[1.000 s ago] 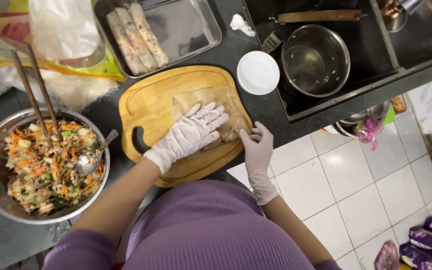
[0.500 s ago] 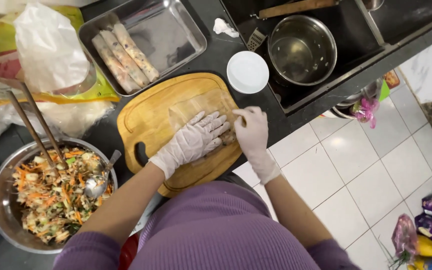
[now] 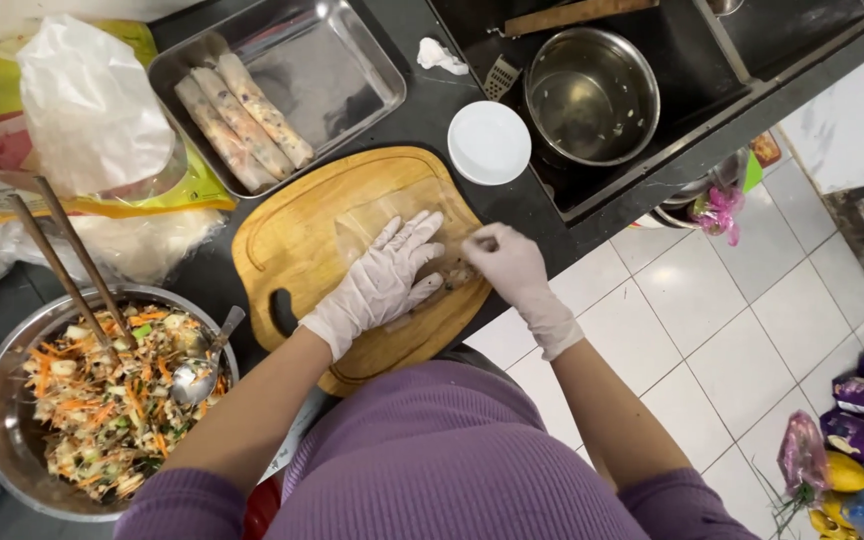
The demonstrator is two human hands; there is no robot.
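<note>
**Gloved hands pressing a rice-paper wrapper on a wooden board**

A thin, see-through rice-paper wrapper (image 3: pixel 392 215) lies on the wooden cutting board (image 3: pixel 292 240), towards the board's right half, with a small heap of filling (image 3: pixel 457 272) at its near right edge. The left hand (image 3: pixel 382 280), in a white glove, lies flat on the wrapper with its fingers spread and stretched out, pressing down and gripping nothing. The right hand (image 3: pixel 512 270), also gloved, sits just beside it at the board's right edge; its fingers are curled in and pinch the wrapper's edge by the filling, though how much they hold is hidden by the hand itself.

Above the board stands a steel tray (image 3: pixel 352 70) with three finished rolls (image 3: pixel 242 120) lying side by side in its left part. To the right of the board rests a small white saucer (image 3: pixel 489 142), and beyond it a steel pot (image 3: pixel 592 95) sits in a dark sink. To the left, a steel bowl (image 3: pixel 12 400) holds shredded mixed vegetables, with a spoon (image 3: pixel 197 370) and a pair of wooden chopsticks (image 3: pixel 67 270) standing in it. A white plastic bag (image 3: pixel 92 105) lies at the upper left. The person wears a purple ribbed top (image 3: pixel 442 460).
</note>
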